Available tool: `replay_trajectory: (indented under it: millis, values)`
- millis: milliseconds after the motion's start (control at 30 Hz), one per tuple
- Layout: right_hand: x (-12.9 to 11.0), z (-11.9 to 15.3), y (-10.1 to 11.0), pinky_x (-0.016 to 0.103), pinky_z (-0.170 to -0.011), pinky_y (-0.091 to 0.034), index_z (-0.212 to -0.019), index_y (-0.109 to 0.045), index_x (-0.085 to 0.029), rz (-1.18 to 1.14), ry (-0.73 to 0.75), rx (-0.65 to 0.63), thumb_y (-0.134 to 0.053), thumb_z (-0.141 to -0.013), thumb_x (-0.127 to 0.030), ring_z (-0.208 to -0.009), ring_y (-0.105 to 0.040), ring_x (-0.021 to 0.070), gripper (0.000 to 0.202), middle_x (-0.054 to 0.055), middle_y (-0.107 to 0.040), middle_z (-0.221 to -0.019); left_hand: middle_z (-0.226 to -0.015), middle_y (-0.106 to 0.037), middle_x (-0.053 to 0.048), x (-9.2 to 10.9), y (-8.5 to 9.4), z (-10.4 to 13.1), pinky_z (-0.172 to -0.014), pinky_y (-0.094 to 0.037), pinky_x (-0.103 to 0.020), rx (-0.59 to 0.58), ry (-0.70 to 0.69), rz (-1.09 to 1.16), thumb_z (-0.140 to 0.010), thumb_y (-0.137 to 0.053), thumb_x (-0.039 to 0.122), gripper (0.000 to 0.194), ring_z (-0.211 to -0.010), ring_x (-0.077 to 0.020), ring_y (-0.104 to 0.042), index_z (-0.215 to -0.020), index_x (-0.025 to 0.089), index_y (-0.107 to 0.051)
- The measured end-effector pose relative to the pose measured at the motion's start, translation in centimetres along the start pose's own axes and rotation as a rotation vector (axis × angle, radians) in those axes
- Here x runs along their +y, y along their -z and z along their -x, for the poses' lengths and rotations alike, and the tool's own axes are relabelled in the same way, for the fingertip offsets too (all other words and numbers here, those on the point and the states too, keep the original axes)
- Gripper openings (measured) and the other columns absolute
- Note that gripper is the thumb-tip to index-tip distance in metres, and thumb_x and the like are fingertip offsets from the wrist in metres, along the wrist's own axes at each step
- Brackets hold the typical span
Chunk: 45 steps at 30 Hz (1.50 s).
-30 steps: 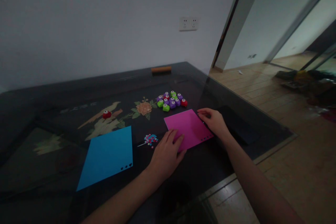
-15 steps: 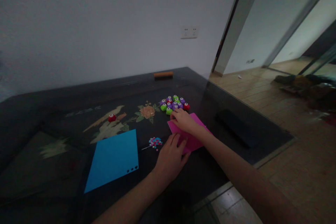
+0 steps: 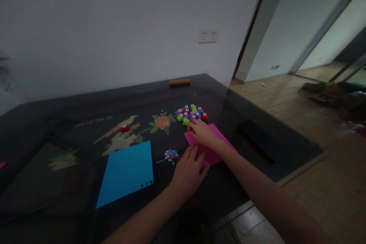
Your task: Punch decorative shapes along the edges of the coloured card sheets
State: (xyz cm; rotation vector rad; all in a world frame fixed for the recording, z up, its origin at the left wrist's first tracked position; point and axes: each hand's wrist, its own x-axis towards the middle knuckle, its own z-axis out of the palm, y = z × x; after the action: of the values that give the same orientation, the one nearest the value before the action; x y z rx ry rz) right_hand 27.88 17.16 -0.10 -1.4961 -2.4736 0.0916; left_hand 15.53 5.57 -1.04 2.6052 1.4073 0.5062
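Observation:
A sheet of pink paper (image 3: 211, 157) lies at a slant on the dark table, partly covered by both hands. At its near left side, my left hand (image 3: 187, 167) has its fingers bent onto the paper, the thumb by the lower edge. My right hand (image 3: 201, 131) reaches across the sheet and grips its far left edge with curled fingers. Just beyond are several small red, green and purple craft punches (image 3: 186, 115) with white, eye-like tops. To the left of my left hand sits a small pile of pink, blue and white paper cutouts (image 3: 171, 155).
Blue paper (image 3: 126, 171) with three small cut-out shapes lies at the left. A lone red punch (image 3: 125, 128) stands behind it. A brown cylinder (image 3: 179, 82) rests near the wall, and a long black object (image 3: 259, 140) lies at the right.
The view has shifted slightly, so the table's contents appear a little further right. Both hands keep the same place on the pink paper.

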Motion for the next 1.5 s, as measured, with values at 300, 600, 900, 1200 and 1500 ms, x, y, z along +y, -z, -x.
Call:
replay_trajectory:
  millis: [300, 600, 900, 1200, 1500]
  values:
    - [-0.3, 0.2, 0.4, 0.035, -0.085, -0.039, -0.095, -0.060, -0.016, -0.045, -0.019, -0.006, -0.049, -0.087, -0.020, -0.100, -0.050, 0.0220, 0.015, 0.012, -0.057, -0.104, -0.130, -0.049, -0.013, 0.0, 0.0, 0.0, -0.101, -0.040, -0.041, -0.005, -0.005, -0.015, -0.085, -0.051, 0.032, 0.040, -0.125, -0.0267, -0.041, -0.123, 0.019, -0.052]
    - [5.9, 1.6, 3.0, 0.028, -0.075, -0.041, -0.093, -0.065, -0.017, -0.105, -0.505, 0.062, -0.044, -0.089, -0.023, -0.089, -0.058, 0.0193, 0.023, 0.011, -0.062, -0.100, -0.131, -0.048, -0.012, 0.0, 0.2, 0.0, -0.103, -0.039, -0.041, -0.024, -0.014, -0.001, -0.086, -0.050, 0.031, 0.041, -0.125, -0.0254, -0.041, -0.125, 0.019, -0.051]
    - [7.3, 1.8, 2.7, 0.024, -0.076, -0.040, -0.087, -0.068, -0.017, -0.108, -0.389, -0.019, -0.050, -0.083, -0.016, -0.085, -0.058, 0.0156, 0.019, 0.008, -0.062, -0.095, -0.133, -0.046, -0.013, 0.0, 0.4, 0.0, -0.104, -0.038, -0.042, -0.040, -0.013, 0.007, -0.086, -0.049, 0.031, 0.042, -0.126, -0.0259, -0.040, -0.126, 0.019, -0.050]
    - [7.2, 1.8, 2.6, 0.024, -0.074, -0.039, -0.087, -0.067, -0.017, -0.098, -0.388, -0.012, -0.053, -0.081, -0.014, -0.080, -0.056, 0.0146, 0.016, 0.008, -0.059, -0.093, -0.132, -0.047, -0.014, 0.1, 0.3, 0.0, -0.103, -0.039, -0.043, -0.027, -0.017, 0.009, -0.086, -0.048, 0.031, 0.041, -0.126, -0.0264, -0.040, -0.125, 0.018, -0.050]
    - [7.2, 1.9, 2.6, 0.024, -0.073, -0.039, -0.086, -0.067, -0.016, -0.111, -0.383, -0.002, -0.053, -0.081, -0.015, -0.078, -0.056, 0.0137, 0.015, 0.007, -0.060, -0.092, -0.131, -0.049, -0.014, 0.0, 0.2, 0.1, -0.103, -0.039, -0.044, -0.020, -0.048, -0.025, -0.086, -0.049, 0.030, 0.040, -0.125, -0.0261, -0.043, -0.124, 0.018, -0.052]
